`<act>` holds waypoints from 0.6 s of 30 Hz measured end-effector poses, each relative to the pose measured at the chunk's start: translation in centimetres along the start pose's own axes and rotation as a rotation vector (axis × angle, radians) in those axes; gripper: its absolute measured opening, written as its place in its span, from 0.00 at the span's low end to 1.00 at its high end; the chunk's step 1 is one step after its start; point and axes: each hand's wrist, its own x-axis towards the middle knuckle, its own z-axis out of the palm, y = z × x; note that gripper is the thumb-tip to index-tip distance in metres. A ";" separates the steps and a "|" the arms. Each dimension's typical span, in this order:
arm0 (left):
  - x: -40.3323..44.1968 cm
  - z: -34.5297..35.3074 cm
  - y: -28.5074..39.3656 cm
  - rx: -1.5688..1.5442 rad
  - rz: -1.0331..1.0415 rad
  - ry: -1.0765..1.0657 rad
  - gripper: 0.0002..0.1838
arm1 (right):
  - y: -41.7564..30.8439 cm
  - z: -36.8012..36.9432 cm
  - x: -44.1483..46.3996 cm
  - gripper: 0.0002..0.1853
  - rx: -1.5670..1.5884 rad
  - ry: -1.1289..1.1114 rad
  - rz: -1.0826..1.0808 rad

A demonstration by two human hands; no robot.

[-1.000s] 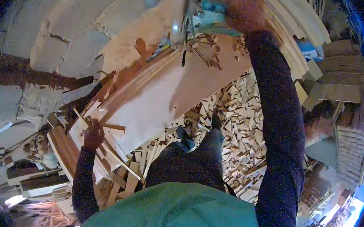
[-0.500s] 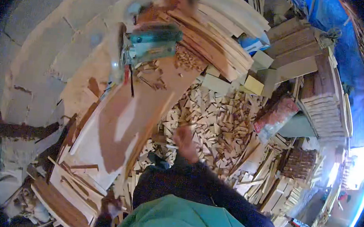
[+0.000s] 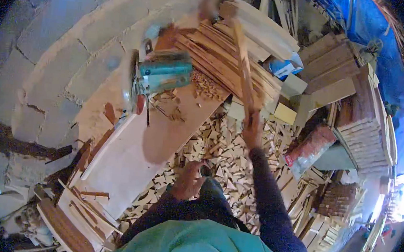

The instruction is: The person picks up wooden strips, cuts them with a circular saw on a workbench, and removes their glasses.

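Note:
My right hand is closed round the near end of a long wooden strip. The strip rises away from me, over a stack of brown boards, toward the far end of the bench. My left hand is low in front of my body, beside my leg, its fingers curved and apart. Nothing shows in its grasp. Beneath both hands spreads a heap of small wooden offcuts. Left of them lies the pale workbench top, bearing a green power tool with chips around it.
A block wall runs along the left. Stacked planks and a red-and-clear bag stand at right, a blue tarp behind. Thin strips lie lower left. A blurred brown shape sits at the far end.
My right hand has moved forward and right and now holds the wooden strip. My left hand has come from the lower left to the front of my body. The view has shifted slightly.

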 end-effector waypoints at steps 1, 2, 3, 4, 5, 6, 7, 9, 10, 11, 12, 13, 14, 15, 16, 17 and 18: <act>-0.3 -0.6 -0.6 0.041 0.014 0.056 0.25 | 1.3 -0.7 2.0 0.32 0.046 -0.108 0.075; -0.9 -1.9 -0.4 -0.040 -0.220 -0.009 0.25 | 2.3 -1.3 4.2 0.34 0.092 -0.218 0.148; -2.5 -2.2 -2.0 0.074 -0.246 -0.005 0.26 | 4.5 -0.4 6.0 0.33 -0.051 -0.290 0.113; -4.1 -2.5 -3.6 0.187 -0.274 -0.005 0.27 | 6.1 0.3 7.9 0.33 -0.073 -0.225 -0.024; -6.2 -2.0 -5.2 0.334 -0.212 0.058 0.26 | 7.6 1.2 9.9 0.33 -0.096 -0.159 -0.160; -8.4 -1.5 -6.8 0.485 -0.160 0.130 0.24 | 9.0 2.2 11.8 0.34 -0.116 -0.092 -0.294; -9.2 -1.7 -6.5 0.473 -0.224 0.203 0.18 | 9.8 3.1 13.8 0.34 -0.105 -0.196 -0.245; -10.7 -2.4 -5.4 0.374 -0.404 0.251 0.17 | 11.2 4.7 18.1 0.34 -0.086 -0.405 -0.151; -11.2 -2.3 -4.8 0.323 -0.493 0.277 0.16 | 12.0 5.9 19.7 0.34 -0.130 -0.464 -0.128; -11.4 -2.1 -4.1 0.377 -0.509 0.306 0.16 | 13.3 7.7 21.0 0.34 -0.176 -0.521 -0.107; -11.5 -1.7 -3.4 0.431 -0.525 0.334 0.16 | 14.6 9.8 22.0 0.34 -0.222 -0.578 -0.086; -11.7 -1.2 -2.8 0.484 -0.541 0.358 0.15 | 16.0 12.5 22.1 0.33 -0.407 -0.544 -0.181; -11.6 -0.7 -2.3 0.477 -0.551 0.364 0.16 | 19.5 16.2 21.5 0.31 -0.410 -0.463 -0.256; -11.4 0.0 -1.9 0.471 -0.561 0.370 0.16 | 23.9 20.1 20.6 0.30 -0.412 -0.381 -0.329; -11.5 0.6 -1.5 0.463 -0.570 0.376 0.16 | 24.2 21.0 20.6 0.30 -0.412 -0.388 -0.294; -12.8 2.5 -2.5 0.588 -0.614 0.387 0.15 | 24.2 21.8 20.6 0.29 -0.413 -0.394 -0.258; -12.8 3.0 -2.6 0.510 -0.638 0.365 0.15 | 20.8 20.2 21.2 0.28 -0.413 -0.490 -0.115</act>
